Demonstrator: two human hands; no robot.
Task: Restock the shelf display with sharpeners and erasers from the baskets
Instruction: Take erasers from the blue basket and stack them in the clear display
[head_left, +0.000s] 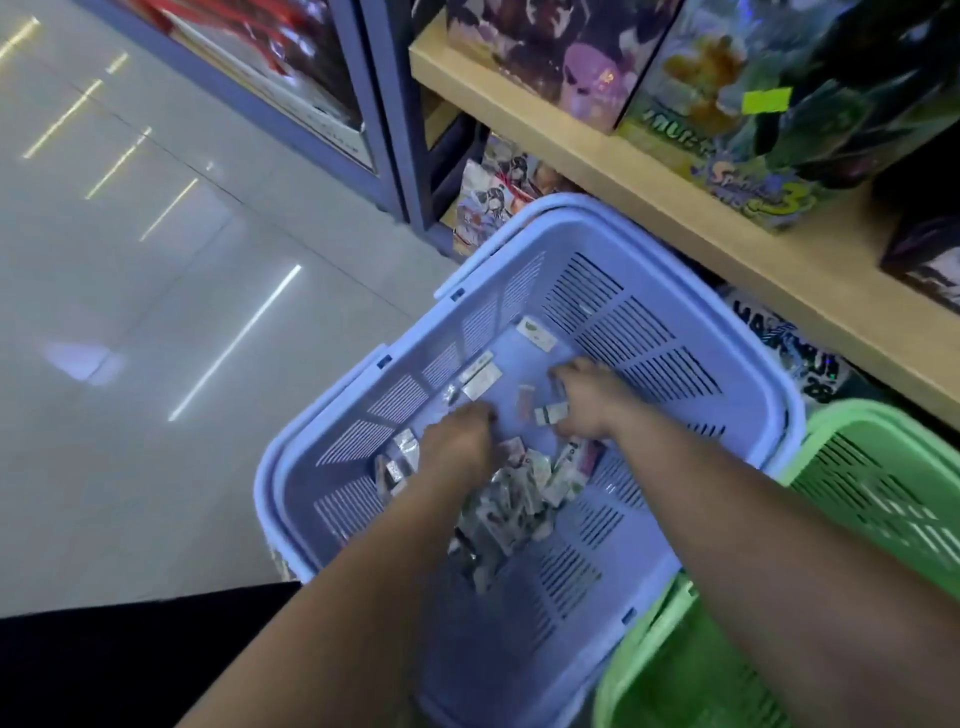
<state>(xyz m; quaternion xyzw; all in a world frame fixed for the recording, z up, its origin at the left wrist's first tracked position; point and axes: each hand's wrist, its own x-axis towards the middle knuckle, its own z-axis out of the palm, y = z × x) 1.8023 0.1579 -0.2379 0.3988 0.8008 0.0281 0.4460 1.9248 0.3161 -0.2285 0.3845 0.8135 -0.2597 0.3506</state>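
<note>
Left hand (457, 448): centre of the head view, reaching down into the blue basket, back turned to the camera, fingers curled downward onto the loose packets; blur hides whether it has hold of any.
Right hand (587, 402): just right of the left hand and slightly higher in the frame, also inside the basket, fingers and thumb curled round a small white packet (550, 414).
Packets (519, 488): small wrapped stationery pieces heaped on the basket floor under and between the two forearms, with a few lying singly nearer the far wall; too blurred to tell sharpeners from erasers.
Blue basket (644, 332): slotted plastic, filling the centre and lower centre, its far rim tucked under the shelf edge.
Green basket (883, 467): lower right, touching the blue basket's right side.
Shelf (623, 171): pale wooden board running from top centre to the right edge, carrying illustrated boxes (727, 104).
Floor (156, 312): glossy pale tiles across the left half, streaked with light reflections.
</note>
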